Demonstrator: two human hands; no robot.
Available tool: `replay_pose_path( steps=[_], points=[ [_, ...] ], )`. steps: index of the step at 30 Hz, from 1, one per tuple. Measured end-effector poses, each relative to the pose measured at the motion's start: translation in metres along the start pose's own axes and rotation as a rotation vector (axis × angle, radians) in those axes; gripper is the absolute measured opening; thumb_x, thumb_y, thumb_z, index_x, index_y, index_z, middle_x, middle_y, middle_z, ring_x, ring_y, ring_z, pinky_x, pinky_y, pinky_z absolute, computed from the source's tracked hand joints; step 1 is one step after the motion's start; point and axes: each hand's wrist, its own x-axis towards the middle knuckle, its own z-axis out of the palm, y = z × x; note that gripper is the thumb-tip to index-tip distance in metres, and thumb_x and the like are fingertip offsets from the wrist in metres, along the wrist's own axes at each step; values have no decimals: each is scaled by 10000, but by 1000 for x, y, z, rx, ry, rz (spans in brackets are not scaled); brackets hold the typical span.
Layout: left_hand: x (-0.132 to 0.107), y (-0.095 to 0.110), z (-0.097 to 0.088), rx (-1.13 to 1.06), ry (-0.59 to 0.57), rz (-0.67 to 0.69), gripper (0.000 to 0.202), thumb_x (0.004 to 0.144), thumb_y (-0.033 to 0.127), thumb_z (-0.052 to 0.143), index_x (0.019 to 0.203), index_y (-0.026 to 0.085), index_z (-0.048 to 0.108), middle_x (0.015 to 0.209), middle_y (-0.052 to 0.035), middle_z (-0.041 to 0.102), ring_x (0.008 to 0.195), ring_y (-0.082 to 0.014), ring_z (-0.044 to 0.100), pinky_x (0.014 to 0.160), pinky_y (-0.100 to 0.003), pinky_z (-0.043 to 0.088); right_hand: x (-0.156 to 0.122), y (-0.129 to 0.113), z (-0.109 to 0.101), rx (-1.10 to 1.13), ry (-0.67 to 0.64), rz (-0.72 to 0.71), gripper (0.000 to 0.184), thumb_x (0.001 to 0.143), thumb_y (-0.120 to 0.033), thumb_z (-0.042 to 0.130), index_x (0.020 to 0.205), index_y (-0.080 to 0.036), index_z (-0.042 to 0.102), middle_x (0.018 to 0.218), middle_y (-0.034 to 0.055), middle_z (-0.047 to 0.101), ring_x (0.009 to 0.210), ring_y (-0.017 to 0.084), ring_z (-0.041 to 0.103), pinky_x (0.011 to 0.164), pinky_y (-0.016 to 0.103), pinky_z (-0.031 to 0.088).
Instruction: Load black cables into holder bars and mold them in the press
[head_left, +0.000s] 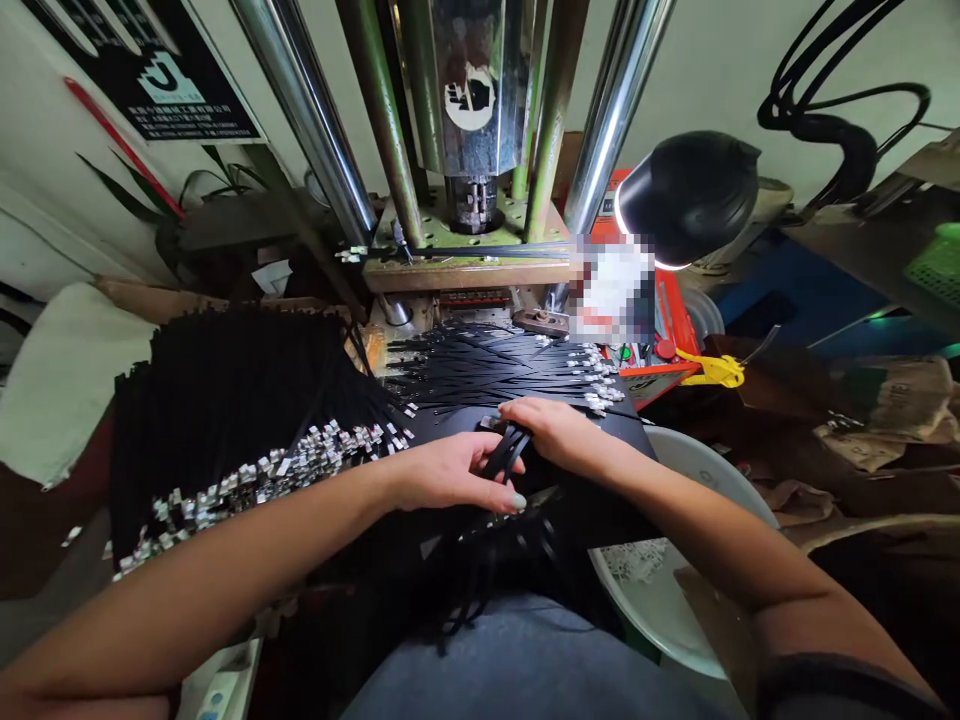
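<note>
Left hand (442, 473) and right hand (551, 432) gripped a small bundle of black cables (504, 450) between them. It hung above the lap (517, 670), near fanned metal-tipped cables (495, 368) below a press (469, 120).

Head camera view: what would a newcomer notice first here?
The vertical press with its shiny steel columns dominates the top centre, a black lamp beside it on the right. Below, a big mass of black cords with metal end fittings fills the left, and a fanned bunch lies before the press. At the centre, the left hand and right hand close around a few black cords.
</note>
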Motion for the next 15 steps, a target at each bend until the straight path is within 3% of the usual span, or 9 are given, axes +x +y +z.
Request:
replay_pose_path(
  steps=[2, 4, 7, 9, 10, 13, 15],
  points=[
    [2, 9, -4, 102, 120, 29, 296, 771, 391, 747, 927, 158, 653, 823, 11, 622, 771, -138, 553, 734, -251, 426, 7, 7, -8, -61, 158, 98, 533, 732, 47, 393, 1157, -178, 623, 1144, 97, 692, 1067, 206, 655, 931, 337, 537],
    [8, 20, -16, 213, 224, 86, 243, 805, 378, 687, 901, 156, 667, 842, 4, 635, 794, -148, 565, 743, -257, 429, 11, 18, -21, -194, 210, 230, 500, 746, 33, 413, 1161, -168, 608, 1133, 117, 683, 1071, 237, 641, 928, 359, 523],
    [28, 31, -40, 357, 269, 77, 240, 884, 375, 565, 903, 150, 646, 873, -31, 681, 808, -172, 625, 763, -278, 480, 13, 36, -34, -444, -14, 374, 223, 863, -90, 489, 1008, -144, 650, 935, 142, 687, 922, 283, 642, 817, 387, 519],
    [44, 30, -58, 637, 345, 14, 224, 918, 327, 504, 899, 146, 634, 874, -58, 693, 818, -196, 656, 798, -309, 511, 12, 47, -39, -502, -131, 321, 134, 880, -220, 601, 970, -141, 662, 914, 144, 671, 912, 297, 619, 805, 401, 506],
    [51, 28, -65, 783, 413, -19, 202, 917, 297, 508, 937, 143, 636, 911, -76, 694, 866, -220, 664, 844, -340, 515, 10, 53, -42, -479, -136, 248, 197, 862, -274, 658, 1011, -144, 662, 959, 141, 668, 941, 298, 607, 823, 405, 503],
    [58, 17, -80, 1124, 573, 1, 294, 874, 216, 581, 1153, 129, 611, 1178, -147, 629, 1124, -307, 596, 1024, -445, 449, 4, 74, -58, -422, 94, 111, 302, 886, -335, 660, 1151, -194, 625, 1105, 110, 668, 1037, 269, 585, 916, 402, 495],
    [51, 9, -81, 1291, 607, 75, 412, 877, 200, 595, 1276, 108, 547, 1328, -174, 540, 1245, -314, 519, 1097, -439, 403, 1, 93, -72, -477, 290, 158, 246, 945, -293, 561, 1159, -185, 614, 1202, 137, 654, 1145, 293, 538, 1015, 450, 444]
  ],
)
